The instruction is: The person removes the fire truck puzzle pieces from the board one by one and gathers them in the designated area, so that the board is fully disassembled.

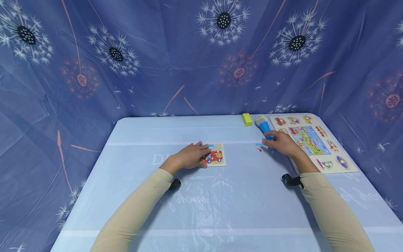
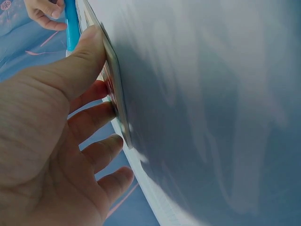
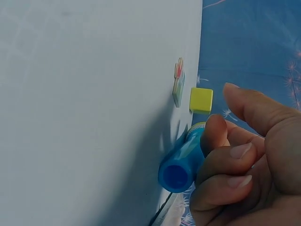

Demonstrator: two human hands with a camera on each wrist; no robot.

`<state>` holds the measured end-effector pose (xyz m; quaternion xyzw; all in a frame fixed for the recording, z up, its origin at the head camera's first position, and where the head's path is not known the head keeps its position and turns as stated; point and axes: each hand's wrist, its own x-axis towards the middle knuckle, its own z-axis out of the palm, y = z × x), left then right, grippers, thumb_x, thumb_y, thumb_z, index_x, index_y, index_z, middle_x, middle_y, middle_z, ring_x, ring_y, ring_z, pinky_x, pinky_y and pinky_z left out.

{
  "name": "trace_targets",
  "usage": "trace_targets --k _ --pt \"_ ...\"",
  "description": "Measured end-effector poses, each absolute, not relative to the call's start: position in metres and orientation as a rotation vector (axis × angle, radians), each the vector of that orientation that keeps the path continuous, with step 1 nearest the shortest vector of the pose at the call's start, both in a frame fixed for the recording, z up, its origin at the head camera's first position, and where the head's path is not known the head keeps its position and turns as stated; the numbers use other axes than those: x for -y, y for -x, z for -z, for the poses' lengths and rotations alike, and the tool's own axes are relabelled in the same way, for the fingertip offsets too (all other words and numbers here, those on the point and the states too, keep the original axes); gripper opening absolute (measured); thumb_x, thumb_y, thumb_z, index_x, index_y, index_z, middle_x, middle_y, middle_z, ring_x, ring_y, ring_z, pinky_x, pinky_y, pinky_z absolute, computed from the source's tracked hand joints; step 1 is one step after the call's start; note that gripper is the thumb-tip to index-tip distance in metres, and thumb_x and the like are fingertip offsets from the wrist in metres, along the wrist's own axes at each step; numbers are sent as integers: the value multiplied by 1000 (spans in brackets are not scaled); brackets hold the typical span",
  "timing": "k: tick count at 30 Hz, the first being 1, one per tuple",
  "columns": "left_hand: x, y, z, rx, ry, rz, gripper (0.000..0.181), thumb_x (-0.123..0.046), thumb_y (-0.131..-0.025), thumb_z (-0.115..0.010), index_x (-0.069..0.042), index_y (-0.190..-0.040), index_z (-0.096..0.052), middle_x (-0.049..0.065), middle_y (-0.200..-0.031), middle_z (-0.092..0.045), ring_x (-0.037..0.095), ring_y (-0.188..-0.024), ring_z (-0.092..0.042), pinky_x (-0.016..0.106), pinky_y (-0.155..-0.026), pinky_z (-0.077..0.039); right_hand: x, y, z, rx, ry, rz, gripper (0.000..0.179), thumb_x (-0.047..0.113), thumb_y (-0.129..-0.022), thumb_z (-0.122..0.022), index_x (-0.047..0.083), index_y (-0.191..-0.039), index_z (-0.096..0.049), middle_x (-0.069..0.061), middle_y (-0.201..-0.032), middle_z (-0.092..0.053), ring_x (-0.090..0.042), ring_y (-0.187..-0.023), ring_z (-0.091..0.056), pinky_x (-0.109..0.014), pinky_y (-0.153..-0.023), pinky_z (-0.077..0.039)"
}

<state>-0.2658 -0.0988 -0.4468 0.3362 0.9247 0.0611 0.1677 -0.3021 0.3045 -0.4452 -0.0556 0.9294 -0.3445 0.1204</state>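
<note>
Head view has our left hand (image 1: 190,156) resting partly spread fingers on the red-car jigsaw (image 1: 218,156) at frame centre, while our right hand (image 1: 281,142), fingers loosely curled around nothing visible, hovers near the loose jigsaw piece (image 1: 259,146) and blue toy microphone (image 1: 263,125) right of centre. We'd do well to steady the jigsaw and pinch the piece by its edges.

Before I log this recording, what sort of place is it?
Probably a makeshift indoor play or filming corner, though no wider room shows: dandelion-print fabric hangs behind and beside a pale table, where a small car puzzle and a picture board lie.
</note>
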Motion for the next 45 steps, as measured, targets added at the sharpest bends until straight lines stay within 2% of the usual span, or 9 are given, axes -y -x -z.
trace_targets --k 21,32,37,41,45 --pt "99 266 446 -2630 -957 -174 74 -46 -99 -64 -17 -161 -35 5 -168 -27 32 -157 -17 54 -124 -21 -304 302 443 -2701 198 1015 55 33 -100 -67 2 -144 -54 -16 -89 -64 -29 -75 -55 -32 -55 -42" --pt "100 266 446 -2630 -964 -164 74 -46 -99 -64 -17 -161 -35 5 -168 -27 32 -157 -17 55 -123 -22 -301 301 440 -2714 246 1026 54 33 -100 -68 4 -143 -55 -13 -82 -60 -21 -65 -48 -33 -53 -39" --pt "99 265 446 -2633 -956 -163 74 -47 -99 -64 -17 -161 -36 4 -168 -27 32 -156 -17 55 -123 -21 -284 303 435 -2700 343 1065 55 33 -99 -69 2 -142 -56 -10 -80 -58 -20 -67 -48 -33 -57 -39" --pt "99 266 447 -2632 -954 -164 75 -48 -99 -64 -18 -161 -35 4 -168 -27 32 -157 -17 55 -123 -21 -260 304 434 -2656 404 1081 53 30 -99 -70 2 -142 -56 -10 -88 -61 -26 -71 -55 -35 -61 -44" --pt "100 266 448 -2632 -947 -163 76 -49 -98 -63 -18 -161 -34 3 -168 -26 32 -157 -16 55 -123 -21 -227 304 438 -2636 490 1062 50 25 -97 -72 3 -140 -59 -11 -95 -62 -25 -73 -54 -34 -62 -44"
